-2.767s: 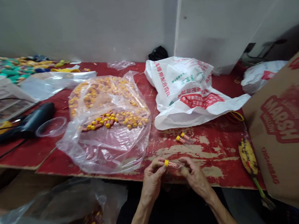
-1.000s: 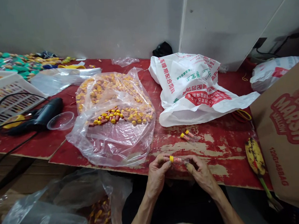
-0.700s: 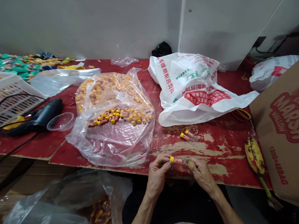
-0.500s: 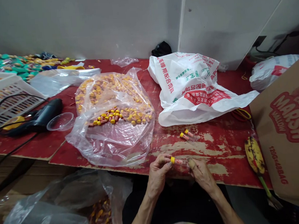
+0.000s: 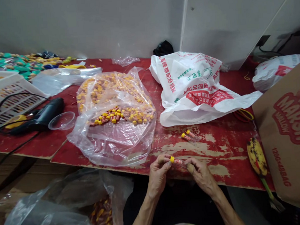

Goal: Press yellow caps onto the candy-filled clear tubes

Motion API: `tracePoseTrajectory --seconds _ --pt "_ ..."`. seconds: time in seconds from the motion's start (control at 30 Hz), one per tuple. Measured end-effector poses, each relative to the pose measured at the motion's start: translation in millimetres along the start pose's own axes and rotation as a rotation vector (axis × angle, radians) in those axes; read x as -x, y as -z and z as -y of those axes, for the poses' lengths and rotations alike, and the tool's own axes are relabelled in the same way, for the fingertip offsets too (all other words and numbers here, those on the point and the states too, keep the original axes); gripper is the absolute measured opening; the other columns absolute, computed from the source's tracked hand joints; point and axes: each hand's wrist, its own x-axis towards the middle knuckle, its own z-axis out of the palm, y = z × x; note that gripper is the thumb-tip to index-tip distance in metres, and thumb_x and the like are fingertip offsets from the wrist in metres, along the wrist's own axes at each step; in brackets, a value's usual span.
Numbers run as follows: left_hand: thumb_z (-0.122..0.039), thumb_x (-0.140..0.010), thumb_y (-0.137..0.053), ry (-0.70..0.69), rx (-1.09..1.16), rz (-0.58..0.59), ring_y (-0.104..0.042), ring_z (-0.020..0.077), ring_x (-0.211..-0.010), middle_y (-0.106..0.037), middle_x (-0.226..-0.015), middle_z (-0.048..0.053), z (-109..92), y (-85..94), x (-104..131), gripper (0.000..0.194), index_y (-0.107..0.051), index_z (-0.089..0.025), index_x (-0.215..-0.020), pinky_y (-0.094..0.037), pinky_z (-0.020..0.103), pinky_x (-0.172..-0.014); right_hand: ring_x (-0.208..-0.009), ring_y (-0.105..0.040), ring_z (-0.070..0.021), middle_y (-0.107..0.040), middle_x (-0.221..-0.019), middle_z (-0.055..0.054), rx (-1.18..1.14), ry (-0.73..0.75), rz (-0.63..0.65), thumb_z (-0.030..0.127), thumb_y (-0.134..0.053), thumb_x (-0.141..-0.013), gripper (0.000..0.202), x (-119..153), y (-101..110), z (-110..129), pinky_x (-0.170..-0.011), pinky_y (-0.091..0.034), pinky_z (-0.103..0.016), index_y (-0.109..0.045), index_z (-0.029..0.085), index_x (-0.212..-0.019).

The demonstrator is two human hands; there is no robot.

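Between my two hands, over the table's front edge, lies a small clear tube (image 5: pixel 178 161) with a yellow cap and a red printed label. My left hand (image 5: pixel 159 170) pinches it at the capped end. At the clear end, my right hand (image 5: pixel 200 172) grips it between thumb and fingers. Two similar yellow-capped tubes (image 5: pixel 189 136) rest on the red table just beyond my hands. To the left, a clear plastic bag (image 5: pixel 116 146) spreads open, with many yellow-capped tubes (image 5: pixel 114 115) inside it.
A white printed sack (image 5: pixel 194 84) lies behind the loose tubes. At right stand a cardboard box (image 5: pixel 292 132) and a spotted banana (image 5: pixel 257 156). A black heat gun (image 5: pixel 43 115), round clear lid (image 5: pixel 61 121) and white basket (image 5: pixel 11 99) are at left. Another plastic bag (image 5: pixel 51 214) sits below the table.
The right thumb and fingers have shifted slightly along the clear end of the tube. The left hand keeps its pinch at the cap. The whole view has moved a little.
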Motion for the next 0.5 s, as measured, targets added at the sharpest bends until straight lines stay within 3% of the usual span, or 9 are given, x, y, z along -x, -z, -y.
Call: tracePoseTrajectory --seconds 0.07,0.17,0.23,0.33,0.43,0.5 --pt "-0.025 -0.061 -0.082 0.008 0.023 -0.005 -0.052 0.0098 -0.062 -0.057 -0.090 0.002 -0.3 -0.8 0.3 0.016 -0.070 -0.016 -0.065 -0.045 0.023 -0.059 -0.059 -0.048 -0.0168 -0.053 -0.065 -0.001 0.006 0.013 -0.030 0.052 -0.036 -0.094 0.044 0.3 -0.7 -1.9 -0.054 -0.035 -0.026 -0.059 0.017 -0.079" --pt "-0.025 -0.059 -0.083 0.011 0.058 -0.036 -0.052 0.0095 -0.063 -0.058 -0.090 0.002 -1.3 -1.6 0.4 0.017 -0.070 -0.016 -0.066 -0.045 0.022 -0.059 -0.066 -0.052 -0.0179 -0.059 -0.081 -0.003 0.000 -0.027 -0.046 0.049 -0.047 -0.089 0.039 1.5 -1.5 -2.7 -0.059 -0.040 -0.026 -0.058 0.017 -0.108" --pt "-0.025 -0.059 -0.084 0.014 0.073 -0.043 -0.052 0.0091 -0.062 -0.058 -0.090 0.002 -2.2 -1.9 0.3 0.018 -0.071 -0.016 -0.066 -0.045 0.022 -0.059 -0.067 -0.052 -0.0175 -0.060 -0.087 -0.004 -0.003 -0.053 -0.048 0.045 -0.053 -0.086 0.042 2.1 -2.3 -2.0 -0.061 -0.042 -0.026 -0.053 0.017 -0.117" --pt "-0.026 -0.058 -0.084 0.018 0.069 -0.027 -0.052 0.0104 -0.065 -0.058 -0.088 0.002 -3.1 -2.5 0.4 0.018 -0.071 -0.016 -0.066 -0.045 0.022 -0.059 -0.066 -0.052 -0.0173 -0.059 -0.078 -0.003 -0.009 -0.033 -0.035 0.049 -0.046 -0.091 0.035 1.8 -3.5 -2.3 -0.059 -0.041 -0.026 -0.059 0.017 -0.097" --pt "-0.026 -0.058 -0.084 0.012 0.049 -0.009 -0.052 0.0115 -0.066 -0.058 -0.087 0.003 -3.5 -2.9 0.7 0.019 -0.070 -0.015 -0.064 -0.045 0.023 -0.058 -0.054 -0.046 -0.0161 -0.050 -0.057 -0.001 0.019 -0.011 -0.038 0.055 -0.034 -0.094 0.049 1.2 -3.5 -4.2 -0.051 -0.035 -0.026 -0.057 0.018 -0.072" --pt "-0.026 -0.058 -0.084 0.007 0.040 -0.005 -0.052 0.0116 -0.066 -0.058 -0.088 0.003 -3.6 -2.7 0.8 0.019 -0.070 -0.015 -0.064 -0.045 0.023 -0.058 -0.055 -0.046 -0.0160 -0.052 -0.062 -0.001 0.024 -0.012 -0.052 0.054 -0.038 -0.093 0.045 1.4 -2.5 -4.3 -0.051 -0.036 -0.025 -0.060 0.017 -0.081"
